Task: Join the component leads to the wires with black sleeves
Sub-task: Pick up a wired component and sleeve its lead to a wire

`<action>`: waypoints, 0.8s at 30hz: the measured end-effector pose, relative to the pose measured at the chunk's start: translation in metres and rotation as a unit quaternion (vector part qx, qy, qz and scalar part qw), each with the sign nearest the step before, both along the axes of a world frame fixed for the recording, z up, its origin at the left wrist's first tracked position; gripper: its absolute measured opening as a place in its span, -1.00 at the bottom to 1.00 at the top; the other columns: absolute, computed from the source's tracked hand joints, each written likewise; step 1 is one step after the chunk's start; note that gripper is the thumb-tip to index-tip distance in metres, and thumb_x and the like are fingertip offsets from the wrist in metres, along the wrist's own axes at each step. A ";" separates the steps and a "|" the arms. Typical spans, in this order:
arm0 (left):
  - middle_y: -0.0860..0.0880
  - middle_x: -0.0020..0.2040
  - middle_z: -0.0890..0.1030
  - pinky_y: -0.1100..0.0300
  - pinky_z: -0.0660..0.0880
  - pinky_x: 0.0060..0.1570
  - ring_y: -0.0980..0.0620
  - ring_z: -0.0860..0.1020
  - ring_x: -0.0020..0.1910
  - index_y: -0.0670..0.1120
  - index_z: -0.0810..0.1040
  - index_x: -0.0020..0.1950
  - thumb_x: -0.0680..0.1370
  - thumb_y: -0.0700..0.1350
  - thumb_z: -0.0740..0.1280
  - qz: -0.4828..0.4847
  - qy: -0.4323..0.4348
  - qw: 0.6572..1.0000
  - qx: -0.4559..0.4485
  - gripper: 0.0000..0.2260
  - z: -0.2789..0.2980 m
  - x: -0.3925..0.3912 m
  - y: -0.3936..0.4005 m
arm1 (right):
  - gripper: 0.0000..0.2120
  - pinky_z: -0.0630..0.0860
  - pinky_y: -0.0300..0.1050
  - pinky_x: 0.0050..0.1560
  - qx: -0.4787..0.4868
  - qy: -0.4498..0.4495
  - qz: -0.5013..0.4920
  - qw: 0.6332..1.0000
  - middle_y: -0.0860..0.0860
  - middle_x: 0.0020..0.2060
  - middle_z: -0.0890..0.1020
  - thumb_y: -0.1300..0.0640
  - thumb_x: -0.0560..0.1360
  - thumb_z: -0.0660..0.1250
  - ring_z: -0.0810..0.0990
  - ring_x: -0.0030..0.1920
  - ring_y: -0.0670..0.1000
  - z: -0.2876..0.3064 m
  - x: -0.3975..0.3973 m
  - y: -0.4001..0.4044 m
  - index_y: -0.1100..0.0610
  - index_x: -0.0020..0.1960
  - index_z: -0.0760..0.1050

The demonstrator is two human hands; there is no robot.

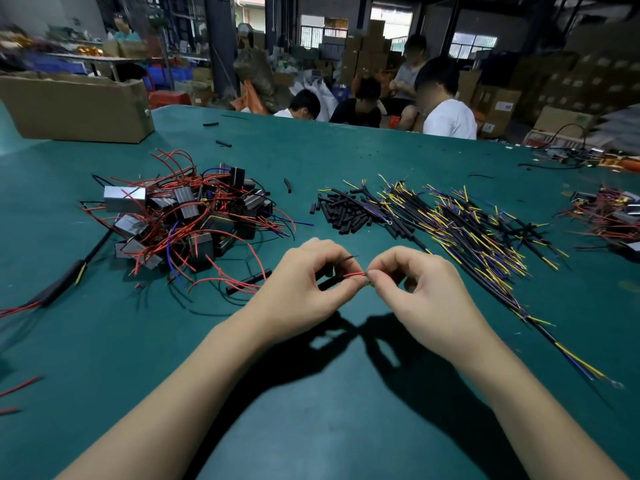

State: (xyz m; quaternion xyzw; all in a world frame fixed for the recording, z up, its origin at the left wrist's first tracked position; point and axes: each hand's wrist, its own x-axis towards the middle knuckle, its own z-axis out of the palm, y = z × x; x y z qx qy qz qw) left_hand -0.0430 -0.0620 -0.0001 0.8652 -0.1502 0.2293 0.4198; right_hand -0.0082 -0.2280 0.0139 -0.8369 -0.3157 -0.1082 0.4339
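Observation:
Over the green table (311,393) my left hand (304,282) pinches a thin red lead (354,274), with a black sleeve (329,282) showing under its fingers. My right hand (412,282) pinches the other end of the joint, where a yellowish wire tip meets the red lead. The two hands are almost touching at the fingertips. A pile of boxy components with red leads (187,216) lies to the left. Loose black sleeves (343,213) and a spread of black cables with yellow and blue wires (464,230) lie ahead and to the right.
A cardboard box (76,105) stands at the far left of the table. A black sleeved cable with red wires (59,285) lies at the left edge. More components (609,213) sit at the far right. Several people (443,109) sit beyond the table's far edge.

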 end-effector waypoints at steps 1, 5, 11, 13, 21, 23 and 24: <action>0.10 -0.25 0.55 0.05 0.44 -0.08 0.07 0.49 -0.17 -0.06 0.60 -0.16 0.47 -0.09 0.44 0.003 -0.022 1.000 0.021 -0.93 0.000 0.000 0.001 | -0.86 0.29 -0.43 -0.39 0.003 0.016 0.004 1.000 -0.11 -0.43 0.55 0.24 0.48 0.36 0.42 -0.47 -0.23 0.000 0.001 0.000 0.08 -0.23 0.57; 0.14 -0.24 0.47 0.16 0.30 -0.13 0.11 0.43 -0.17 -0.02 0.58 -0.10 0.48 -0.06 0.42 0.018 -0.099 0.990 0.101 -0.94 0.003 0.000 0.002 | -0.87 0.33 -0.30 -0.34 0.019 0.099 0.013 0.995 -0.09 -0.41 0.57 0.20 0.48 0.35 0.43 -0.40 -0.16 -0.001 0.005 -0.002 0.08 -0.24 0.57; 0.01 -0.21 0.56 0.19 0.25 -0.12 -0.02 0.48 -0.18 -0.08 0.65 -0.12 0.52 -0.05 0.33 0.036 -0.161 0.962 0.217 -0.86 0.008 0.000 0.007 | -0.87 0.36 -0.43 -0.36 0.076 0.198 0.052 0.976 -0.16 -0.50 0.56 0.27 0.51 0.33 0.44 -0.45 -0.21 0.002 0.004 -0.002 0.17 -0.20 0.58; 0.02 -0.22 0.56 0.19 0.23 -0.13 0.00 0.47 -0.18 -0.08 0.64 -0.14 0.52 -0.08 0.36 0.038 -0.159 0.961 0.225 -0.89 0.009 -0.001 0.006 | -0.88 0.37 -0.43 -0.34 0.087 0.212 0.056 0.972 -0.15 -0.51 0.56 0.28 0.51 0.33 0.46 -0.43 -0.20 0.003 0.003 -0.002 0.19 -0.19 0.58; 0.09 -0.20 0.55 0.21 0.22 -0.13 0.09 0.45 -0.17 -0.06 0.62 -0.16 0.50 -0.06 0.34 0.035 -0.102 0.980 0.166 -0.89 0.007 -0.003 0.007 | -0.85 0.35 -0.38 -0.37 0.085 0.176 0.025 0.980 -0.08 -0.44 0.57 0.27 0.47 0.37 0.43 -0.45 -0.17 0.002 0.000 0.003 0.13 -0.27 0.57; 0.10 -0.18 0.55 0.22 0.23 -0.10 0.09 0.47 -0.15 -0.03 0.62 -0.13 0.48 -0.05 0.37 0.025 -0.102 0.978 0.182 -0.92 0.007 -0.003 0.007 | -0.85 0.39 -0.40 -0.35 0.092 0.198 0.027 0.976 -0.07 -0.43 0.60 0.29 0.48 0.36 0.46 -0.44 -0.17 0.003 0.000 0.002 0.15 -0.25 0.58; 0.10 -0.17 0.55 0.22 0.23 -0.09 0.08 0.47 -0.14 -0.03 0.61 -0.12 0.47 -0.05 0.38 0.022 -0.104 0.975 0.194 -0.93 0.007 -0.003 0.008 | -0.85 0.39 -0.41 -0.35 0.094 0.211 0.029 0.972 -0.08 -0.44 0.60 0.29 0.48 0.35 0.46 -0.45 -0.18 0.003 0.000 0.002 0.15 -0.25 0.59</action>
